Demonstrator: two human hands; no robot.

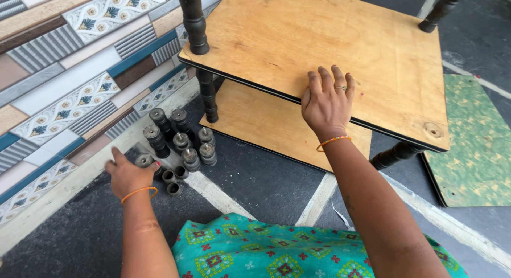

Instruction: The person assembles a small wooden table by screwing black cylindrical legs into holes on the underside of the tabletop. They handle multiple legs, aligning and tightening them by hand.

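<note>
My right hand [327, 102] lies flat, fingers spread, on the near edge of the upper plywood shelf [330, 38] of a small rack. My left hand [128, 174] reaches down to the floor among a cluster of black turned legs [175, 137], its fingers closed around one black piece; the grip is partly hidden by the hand. A lower plywood shelf [255, 123] sits beneath the upper one, joined by a black turned post [207, 94]. Small black ring pieces [174, 188] lie beside my left hand.
A patterned tile wall [69, 81] runs along the left. A green patterned board [474, 139] lies on the dark stone floor [255, 182] at the right. My teal patterned garment [255, 251] fills the bottom. Another black post [439, 11] stands at the shelf's far corner.
</note>
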